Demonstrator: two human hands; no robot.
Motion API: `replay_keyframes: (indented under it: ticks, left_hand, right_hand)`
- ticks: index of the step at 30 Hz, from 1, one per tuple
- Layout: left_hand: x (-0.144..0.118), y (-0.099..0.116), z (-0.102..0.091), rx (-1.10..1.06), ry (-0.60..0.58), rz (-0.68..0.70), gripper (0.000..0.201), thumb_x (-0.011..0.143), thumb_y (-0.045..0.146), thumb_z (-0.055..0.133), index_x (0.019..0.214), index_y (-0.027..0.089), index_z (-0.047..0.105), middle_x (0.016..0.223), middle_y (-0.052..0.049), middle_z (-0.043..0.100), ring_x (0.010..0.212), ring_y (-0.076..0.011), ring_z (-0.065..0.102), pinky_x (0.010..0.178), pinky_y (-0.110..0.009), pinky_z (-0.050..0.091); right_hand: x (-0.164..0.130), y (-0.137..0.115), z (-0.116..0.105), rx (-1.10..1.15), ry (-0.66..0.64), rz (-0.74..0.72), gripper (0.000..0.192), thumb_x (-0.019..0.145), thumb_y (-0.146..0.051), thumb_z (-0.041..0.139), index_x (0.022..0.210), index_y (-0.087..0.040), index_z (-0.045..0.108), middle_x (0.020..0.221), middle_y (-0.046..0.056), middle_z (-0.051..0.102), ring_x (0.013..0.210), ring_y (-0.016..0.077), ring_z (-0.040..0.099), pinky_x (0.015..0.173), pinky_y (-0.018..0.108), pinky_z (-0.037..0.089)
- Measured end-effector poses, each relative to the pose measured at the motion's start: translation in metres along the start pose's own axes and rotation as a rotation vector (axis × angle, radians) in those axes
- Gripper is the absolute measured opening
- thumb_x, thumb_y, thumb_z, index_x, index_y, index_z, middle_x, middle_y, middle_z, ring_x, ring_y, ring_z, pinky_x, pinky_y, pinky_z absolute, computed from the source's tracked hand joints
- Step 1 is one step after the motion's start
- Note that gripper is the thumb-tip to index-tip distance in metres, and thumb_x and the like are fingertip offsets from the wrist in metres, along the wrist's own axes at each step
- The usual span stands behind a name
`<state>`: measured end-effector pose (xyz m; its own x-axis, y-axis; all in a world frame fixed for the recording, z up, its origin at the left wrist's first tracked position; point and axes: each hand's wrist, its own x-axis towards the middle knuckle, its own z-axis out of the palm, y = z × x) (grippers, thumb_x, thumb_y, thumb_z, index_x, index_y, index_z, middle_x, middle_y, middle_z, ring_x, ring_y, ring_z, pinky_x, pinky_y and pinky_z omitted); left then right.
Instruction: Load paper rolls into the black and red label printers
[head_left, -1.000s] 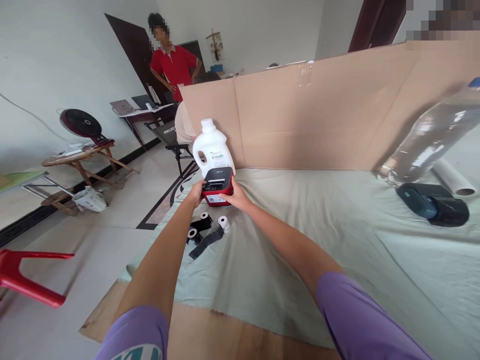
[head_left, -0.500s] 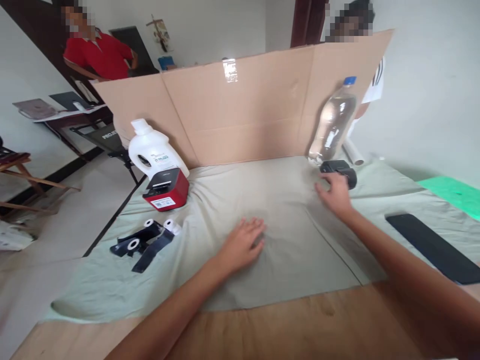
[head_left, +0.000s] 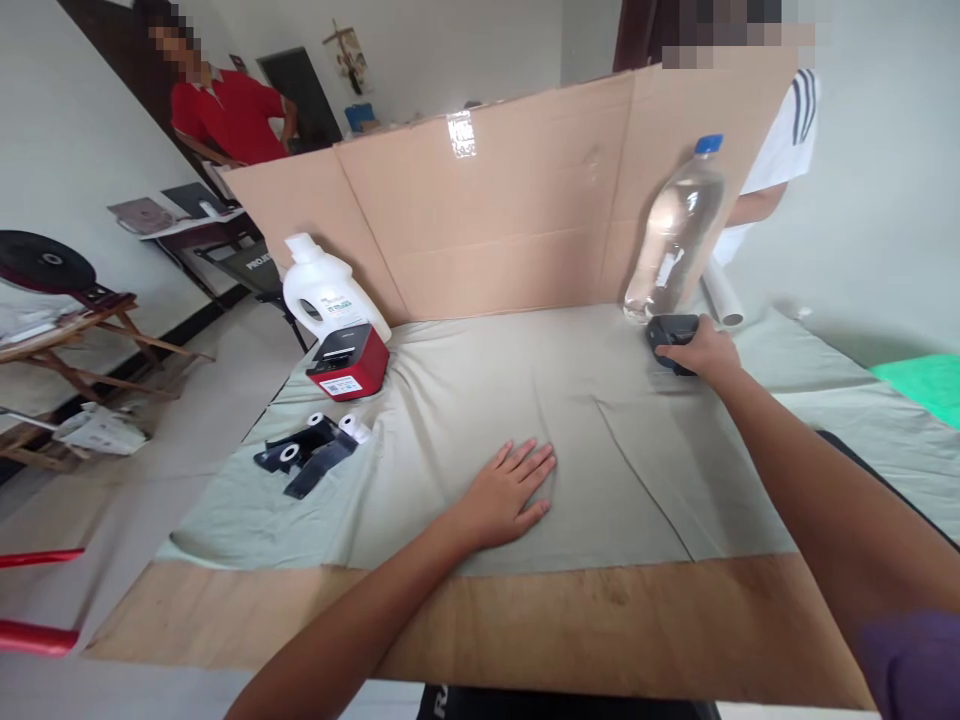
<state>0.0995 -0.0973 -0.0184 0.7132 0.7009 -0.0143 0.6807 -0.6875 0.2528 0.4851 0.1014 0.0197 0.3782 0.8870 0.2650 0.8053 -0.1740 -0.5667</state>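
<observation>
My left hand point(head_left: 506, 495) lies flat on the pale grey-green cloth point(head_left: 480, 400), its fingers spread and nothing in it. At the far right of the cloth, my right hand point(head_left: 711, 352) grips a small black box-shaped device point(head_left: 666, 332), with the thumb on its near side and the other fingers behind, partly hidden. A large clear bottle point(head_left: 679, 240) with a blue cap stands just behind that device. On the left are a red and black receipt printer point(head_left: 360, 362) and a white handled jug point(head_left: 330, 290). Nearer me, small white paper rolls point(head_left: 290, 457) lie with dark strips point(head_left: 322, 470).
A cardboard panel point(head_left: 495, 220) borders the back. A white tube point(head_left: 724, 295) lies behind the device. My right forearm partly covers a flat black object point(head_left: 847, 445); green material point(head_left: 919, 385) lies farther right. Two people point(head_left: 232, 110) stand beyond the panel.
My right hand has closed around the black device, where its fingers were spread over it before. My left hand still rests on the cloth. The camera view has shifted.
</observation>
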Motion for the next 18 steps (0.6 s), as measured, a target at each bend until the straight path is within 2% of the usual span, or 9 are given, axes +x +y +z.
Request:
replay_keyframes:
  ticks: [3,5,7,9,11,13,15,18]
  left_hand:
    - [0.000,0.000,0.001,-0.005,0.025,0.003,0.065,0.103,0.050,0.033,0.161,0.024,0.021,0.167,-0.003,0.021,0.157,-0.0228,0.013,0.128,-0.046,0.010]
    - [0.000,0.000,0.003,-0.024,0.038,0.009,0.064,0.102,0.049,0.036,0.160,0.025,0.024,0.166,-0.004,0.025,0.156,-0.0231,0.016,0.128,-0.047,0.012]
    - [-0.002,0.000,0.005,-0.058,0.088,0.000,0.064,0.100,0.046,0.041,0.159,0.024,0.029,0.165,-0.005,0.030,0.155,-0.0229,0.023,0.127,-0.046,0.015]
    - [-0.005,0.000,0.005,-0.107,0.229,-0.084,0.061,0.099,0.041,0.044,0.157,0.022,0.035,0.161,-0.007,0.038,0.150,-0.0219,0.034,0.127,-0.043,0.020]
    - [-0.009,-0.005,0.003,-0.165,0.431,-0.242,0.057,0.100,0.037,0.043,0.154,0.022,0.040,0.154,-0.009,0.049,0.143,-0.0217,0.046,0.123,-0.040,0.029]
    - [-0.013,-0.013,-0.002,-0.212,0.574,-0.377,0.054,0.101,0.037,0.041,0.153,0.022,0.043,0.147,-0.010,0.056,0.136,-0.0234,0.053,0.118,-0.041,0.036]
    - [-0.015,-0.024,-0.009,-0.239,0.593,-0.411,0.053,0.101,0.035,0.042,0.152,0.023,0.044,0.145,-0.011,0.059,0.134,-0.0252,0.054,0.116,-0.044,0.037]
    - [-0.017,-0.039,-0.015,-0.281,0.530,-0.363,0.051,0.099,0.027,0.042,0.150,0.024,0.047,0.145,-0.009,0.058,0.136,-0.0240,0.053,0.115,-0.045,0.037]
  right_hand:
    - [-0.033,-0.028,-0.006,-0.067,-0.059,0.166,0.103,0.070,-0.049,0.080,0.153,-0.010,0.033,0.133,0.037,0.047,0.124,0.0472,0.050,0.088,0.050,0.041]
    - [-0.066,-0.055,-0.009,-0.046,-0.067,0.134,0.107,0.074,-0.053,0.076,0.158,-0.011,0.024,0.134,0.035,0.047,0.125,0.0459,0.050,0.090,0.048,0.041]
    - [-0.103,-0.083,-0.008,-0.035,-0.096,0.092,0.111,0.071,-0.056,0.077,0.158,-0.013,0.022,0.130,0.031,0.049,0.119,0.0448,0.055,0.090,0.047,0.043]
    - [-0.140,-0.111,-0.003,-0.015,-0.130,0.012,0.111,0.070,-0.055,0.077,0.158,-0.014,0.024,0.125,0.026,0.052,0.112,0.0426,0.058,0.090,0.047,0.045]
    - [-0.174,-0.135,0.004,0.007,-0.175,-0.081,0.110,0.070,-0.054,0.076,0.158,-0.016,0.023,0.122,0.023,0.052,0.110,0.0418,0.058,0.090,0.048,0.045]
    - [-0.204,-0.157,0.013,0.017,-0.208,-0.142,0.111,0.069,-0.053,0.076,0.159,-0.017,0.022,0.122,0.022,0.052,0.110,0.0423,0.057,0.091,0.050,0.045]
    - [-0.229,-0.173,0.022,0.013,-0.243,-0.186,0.111,0.069,-0.054,0.076,0.159,-0.016,0.023,0.121,0.023,0.052,0.111,0.0426,0.056,0.092,0.050,0.044]
    - [-0.254,-0.189,0.033,-0.013,-0.272,-0.203,0.110,0.071,-0.057,0.075,0.159,-0.016,0.022,0.118,0.023,0.052,0.108,0.0420,0.056,0.090,0.050,0.044]
